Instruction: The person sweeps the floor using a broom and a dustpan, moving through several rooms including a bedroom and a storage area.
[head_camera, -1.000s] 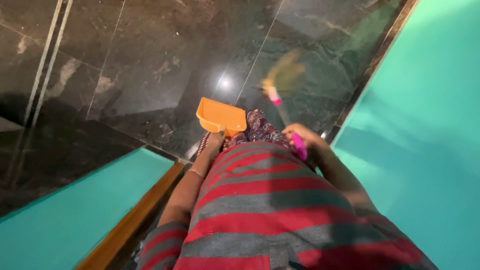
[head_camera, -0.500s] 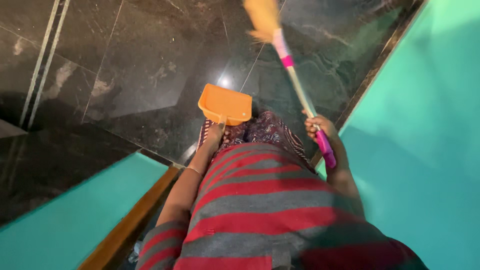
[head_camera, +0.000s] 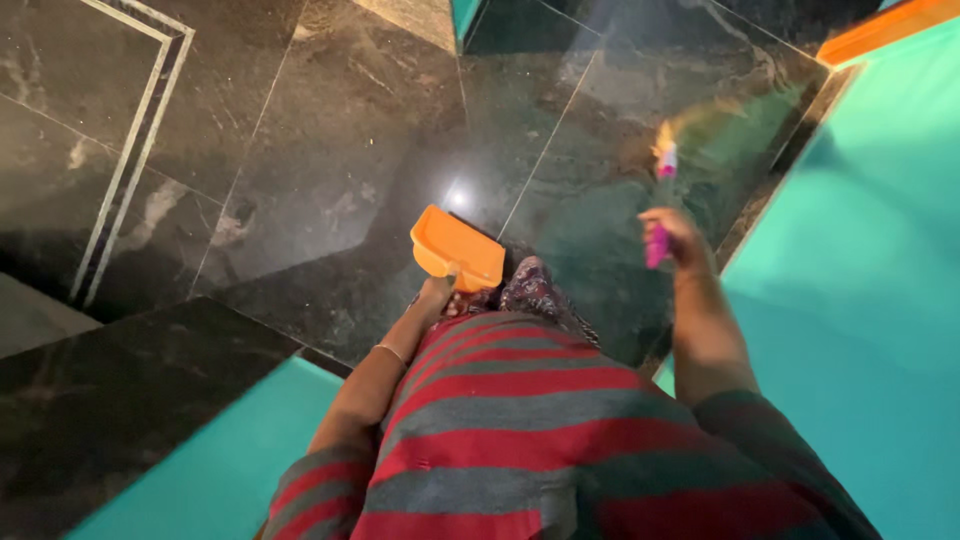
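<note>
Head view: looks straight down the person's front onto a dark floor.
Dustpan: orange plastic dustpan (head_camera: 458, 247), held low in front of the body above the floor, its open mouth turned up and to the left, its handle end toward the person.
Left hand: left hand (head_camera: 438, 290) is closed around the dustpan's handle just below the pan; a thin bangle (head_camera: 390, 351) sits on that bare forearm.
Broom: broom (head_camera: 662, 190) is blurred; a pink handle end shows at the hand, a pale and pink band above it, and yellowish bristles smear up and to the right over the floor.
Right hand: right hand (head_camera: 676, 232) is clenched on the pink handle, raised out to the right, well apart from the dustpan.
Clothing: red and grey striped top (head_camera: 520, 420) fills the lower middle; a patterned dark red garment (head_camera: 530, 288) shows just beyond it, beside the dustpan.
Floor: glossy black marble floor (head_camera: 330, 150) with pale inlay lines at upper left and a bright light reflection just above the dustpan.
Surroundings: teal surface (head_camera: 860, 300) along the right side, another teal surface (head_camera: 220, 470) at lower left, and an orange edge (head_camera: 880, 25) at the top right corner.
</note>
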